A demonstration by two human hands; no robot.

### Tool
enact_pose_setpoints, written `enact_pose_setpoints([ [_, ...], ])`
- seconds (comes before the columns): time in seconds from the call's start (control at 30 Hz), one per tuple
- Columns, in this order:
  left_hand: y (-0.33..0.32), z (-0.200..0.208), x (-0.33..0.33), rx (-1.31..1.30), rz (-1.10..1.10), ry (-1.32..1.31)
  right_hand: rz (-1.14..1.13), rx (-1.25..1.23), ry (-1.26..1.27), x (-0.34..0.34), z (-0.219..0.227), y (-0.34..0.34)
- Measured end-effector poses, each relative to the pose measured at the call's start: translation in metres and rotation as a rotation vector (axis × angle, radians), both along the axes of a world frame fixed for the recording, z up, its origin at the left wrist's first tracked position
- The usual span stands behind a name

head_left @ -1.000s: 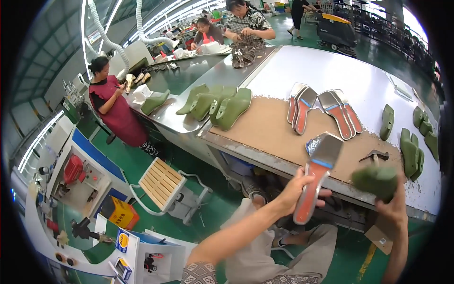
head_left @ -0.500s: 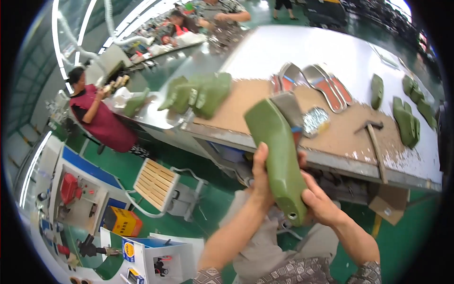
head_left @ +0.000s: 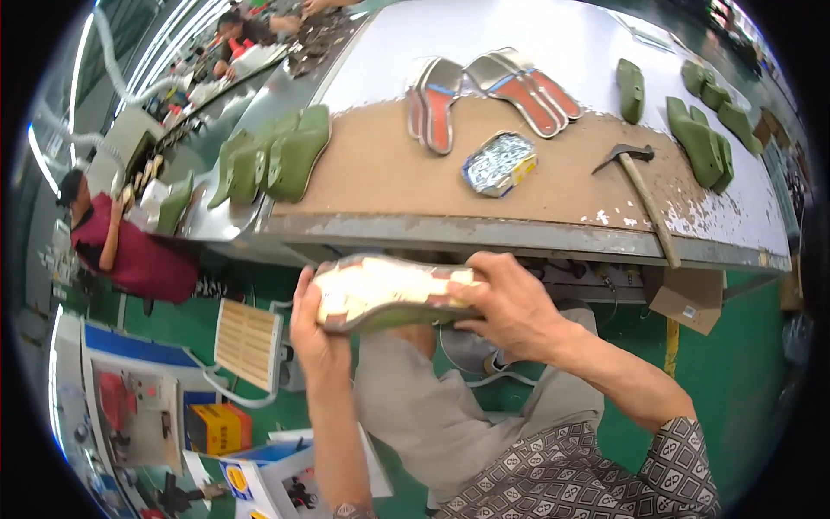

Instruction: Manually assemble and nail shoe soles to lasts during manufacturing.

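Between both hands I hold a green shoe last [head_left: 406, 319] level above my lap, in front of the table edge. Its bottom is turned up and covered by an insole [head_left: 380, 290], bright whitish-yellow with reddish-brown patches. My left hand [head_left: 322, 324] is closed round the left end, thumb along the rim. My right hand [head_left: 510, 303] grips the right end, its fingers on the insole's edge. On the brown board [head_left: 372, 173] beyond lie several red insoles [head_left: 439, 117] with grey ends, a foil-topped packet [head_left: 500, 164] and a hammer [head_left: 647, 197] with a wooden handle.
More green lasts stand at the table's left [head_left: 298, 160] and right [head_left: 699, 147]. A slatted wooden seat [head_left: 248, 344] is at lower left, near a white machine cabinet [head_left: 285, 471]. A person in a dark red apron [head_left: 130, 251] works far left. A cardboard box [head_left: 689, 298] sits under the table's right end.
The last has turned from upright to lying level, its insole side now showing. Both hands have shifted their hold, the left to one end, the right to the other. My view has swung right.
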State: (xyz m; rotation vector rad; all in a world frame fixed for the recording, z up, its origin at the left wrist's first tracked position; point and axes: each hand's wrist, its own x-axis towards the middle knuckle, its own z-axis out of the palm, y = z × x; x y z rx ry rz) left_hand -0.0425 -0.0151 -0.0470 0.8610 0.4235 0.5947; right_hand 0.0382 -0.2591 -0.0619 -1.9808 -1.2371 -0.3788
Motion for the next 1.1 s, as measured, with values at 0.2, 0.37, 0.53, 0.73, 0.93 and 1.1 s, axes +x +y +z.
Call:
enact_pose_setpoints([
  [0.2,0.019,0.011,-0.003,0.476,-0.189,0.357,0.028,-0.036,0.088,-0.005,-0.021,-0.003],
  [0.37,-0.057,0.046,0.131,1.437,-0.477,0.035,-0.029,0.006,0.109,-0.007,-0.02,-0.001],
  [0.53,-0.094,0.006,0.239,1.99,-0.575,0.36,-0.009,-0.093,0.128,-0.012,-0.021,0.002],
  [0.73,-0.096,0.004,0.242,1.963,-0.679,0.356,-0.013,-0.103,0.184,-0.011,-0.022,-0.001],
  [0.93,-0.096,0.002,0.229,2.097,-0.46,0.172,-0.009,-0.061,0.155,-0.013,-0.022,-0.001],
  [1.1,-0.091,0.018,0.204,1.404,-0.426,0.12,0.021,-0.08,0.176,-0.016,-0.022,0.001],
])
